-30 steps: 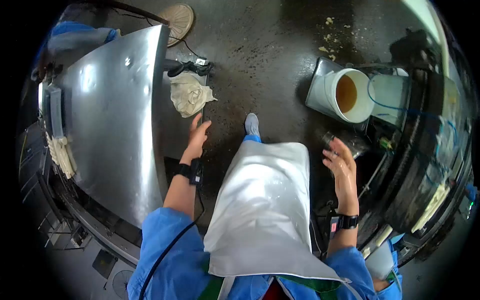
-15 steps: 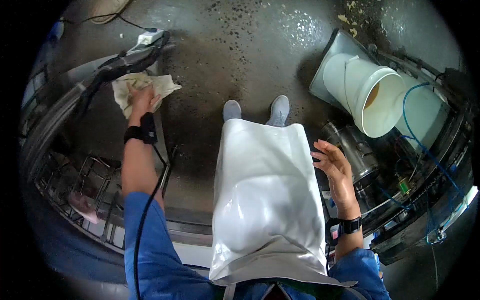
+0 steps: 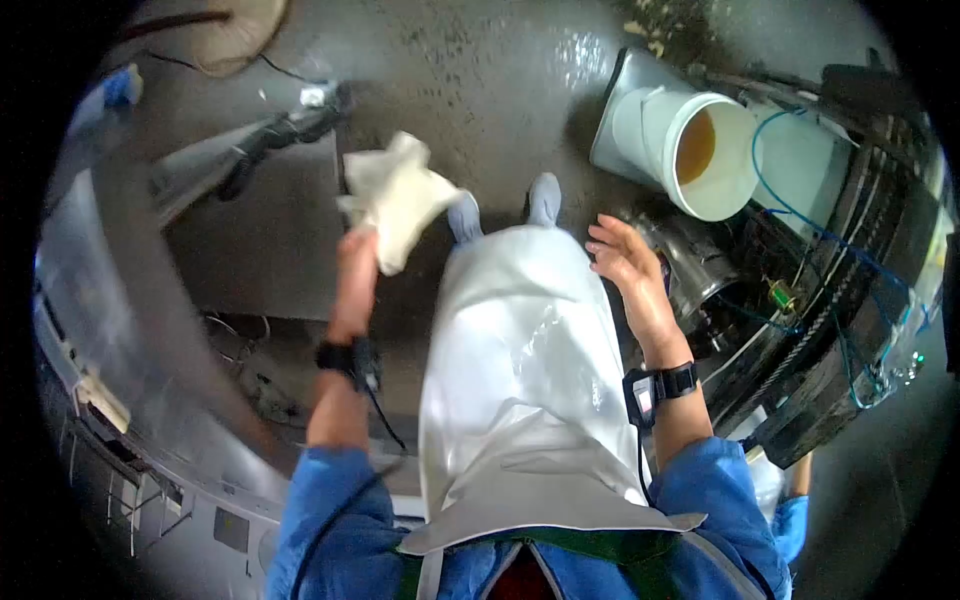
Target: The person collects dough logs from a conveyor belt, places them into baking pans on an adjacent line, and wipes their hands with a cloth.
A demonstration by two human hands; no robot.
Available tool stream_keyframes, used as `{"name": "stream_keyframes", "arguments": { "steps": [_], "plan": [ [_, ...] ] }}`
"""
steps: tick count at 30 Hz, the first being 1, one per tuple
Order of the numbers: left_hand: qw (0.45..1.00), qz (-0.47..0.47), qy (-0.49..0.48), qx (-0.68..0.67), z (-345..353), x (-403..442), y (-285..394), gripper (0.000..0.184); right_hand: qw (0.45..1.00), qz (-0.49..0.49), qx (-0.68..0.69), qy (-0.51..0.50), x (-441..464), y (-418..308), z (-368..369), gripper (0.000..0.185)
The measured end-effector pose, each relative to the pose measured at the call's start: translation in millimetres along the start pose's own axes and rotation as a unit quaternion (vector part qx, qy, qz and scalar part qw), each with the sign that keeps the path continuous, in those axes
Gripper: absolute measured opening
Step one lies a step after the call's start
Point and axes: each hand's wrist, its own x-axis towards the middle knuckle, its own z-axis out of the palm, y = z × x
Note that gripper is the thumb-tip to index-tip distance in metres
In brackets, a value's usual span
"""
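Observation:
My left hand [image 3: 357, 280] is closed on a crumpled off-white cloth [image 3: 400, 200], which flares out beyond the fingers and is slightly blurred. It hangs over the dark floor, left of my shoes. My right hand [image 3: 635, 275] is raised beside the white apron [image 3: 520, 330] with its fingers apart and nothing in them. Close to that hand, on its right, lies a shiny metal cylinder [image 3: 695, 265].
A white bucket [image 3: 640, 135] with brownish stuff inside leans at the upper right. Blue tubing [image 3: 850, 240] runs over dark machinery there. At left stands a metal frame with a black-wrapped bar [image 3: 270, 140]. Another person's blue sleeve [image 3: 790, 525] shows at lower right.
My left hand has carried the cloth rightward, off the surface by the black-wrapped bar. My right hand has shifted a little up and left, still open. The whole view has turned somewhat.

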Motion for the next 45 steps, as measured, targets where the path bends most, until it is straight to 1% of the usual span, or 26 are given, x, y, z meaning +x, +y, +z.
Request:
{"name": "stream_keyframes", "arguments": {
  "steps": [1, 2, 3, 5, 8, 9, 11, 13, 14, 16, 17, 20, 23, 27, 29, 31, 34, 35, 37, 38, 39, 40, 41, 42, 43, 45],
  "plan": [
    [0.995, -0.055, -0.03, -0.082, 0, 4, -50, 0.021, 1.0, -0.025, -0.005, -0.01, -14, -8, 4, 0.052],
    [0.988, 0.026, -0.057, -0.143, 18, -33, 2, 0.022, 0.999, -0.04, 0.001, -0.002, -26, -14, 8, 0.054],
    [0.97, 0.033, -0.126, -0.207, 35, -48, 30, 0.023, 0.999, -0.049, 0.006, 0.007, -37, -17, 12, 0.055],
    [0.957, 0.097, -0.203, -0.185, 52, -79, 75, 0.027, 0.998, -0.046, 0.005, 0.031, -63, -33, 22, 0.07],
    [0.924, 0.136, -0.316, -0.168, 70, -141, 158, 0.029, 0.98, -0.126, 0.151, 0.035, -112, -71, 52, 0.059],
    [0.913, 0.132, -0.356, -0.148, 70, -159, 177, 0.03, 0.965, -0.135, 0.223, 0.0, -119, -60, 50, 0.047],
    [0.898, 0.159, -0.399, -0.101, 85, -194, 190, 0.031, 0.958, -0.127, 0.246, -0.07, -167, -90, 50, 0.074],
    [0.888, 0.204, -0.407, -0.061, 101, -209, 194, 0.033, 0.941, -0.13, 0.304, -0.074, -207, -112, 59, 0.095],
    [0.885, 0.232, -0.402, -0.041, 113, -218, 193, 0.034, 0.92, -0.152, 0.348, -0.097, -208, -101, 52, 0.093],
    [0.879, 0.28, -0.386, -0.006, 136, -228, 191, 0.037, 0.9, -0.219, 0.351, -0.139, -219, -107, 50, 0.07],
    [0.876, 0.297, -0.38, 0.016, 148, -239, 185, 0.038, 0.928, -0.239, 0.272, -0.09, -217, -97, 43, 0.053],
    [0.864, 0.348, -0.352, 0.089, 184, -270, 155, 0.042, 0.907, -0.272, 0.319, 0.035, -229, -76, 32, 0.032],
    [0.845, 0.391, -0.335, 0.141, 212, -299, 125, 0.046, 0.901, -0.38, 0.174, 0.118, -240, -43, -2, 0.029],
    [0.799, 0.474, -0.32, 0.185, 251, -329, 108, 0.052, 0.867, -0.436, 0.17, 0.169, -288, -18, -36, 0.028],
    [0.773, 0.513, -0.318, 0.192, 262, -347, 111, 0.055, 0.837, -0.467, 0.24, 0.153, -297, 1, -59, 0.027],
    [0.761, 0.534, -0.325, 0.174, 258, -381, 133, 0.058, 0.835, -0.505, 0.164, 0.144, -338, 2, -77, 0.029],
    [0.78, 0.507, -0.348, 0.12, 246, -435, 159, 0.053, 0.803, -0.564, 0.024, 0.193, -400, -6, -97, 0.031],
    [0.813, 0.452, -0.353, 0.102, 240, -437, 156, 0.054, 0.813, -0.547, 0.02, 0.201, -418, -9, -101, 0.033],
    [0.879, 0.316, -0.357, -0.004, 231, -432, 154, 0.056, 0.729, -0.629, -0.053, 0.263, -438, -5, -111, 0.036],
    [0.816, 0.494, -0.265, 0.14, 239, -451, 166, 0.055, 0.775, -0.58, -0.076, 0.238, -455, -2, -110, 0.04],
    [0.805, 0.497, -0.303, 0.114, 237, -453, 163, 0.054, 0.774, -0.581, -0.073, 0.242, -463, 1, -101, 0.04],
    [0.793, 0.496, -0.342, 0.088, 235, -456, 160, 0.054, 0.858, -0.473, 0.186, 0.081, -468, 5, -86, 0.041],
    [0.78, 0.492, -0.381, 0.063, 233, -458, 157, 0.054, 0.844, -0.316, 0.425, -0.089, -470, 11, -69, 0.043],
    [0.715, 0.288, -0.603, -0.205, 237, -454, 145, 0.056, 0.823, -0.309, 0.46, -0.127, -450, 25, -50, 0.044],
    [0.741, 0.237, -0.585, -0.229, 232, -464, 147, 0.056, 0.801, -0.299, 0.492, -0.164, -429, 39, -31, 0.045],
    [0.847, 0.194, -0.457, -0.189, 205, -495, 139, 0.056, 0.874, -0.328, 0.342, -0.108, -433, 51, -12, 0.044]
  ]
}}
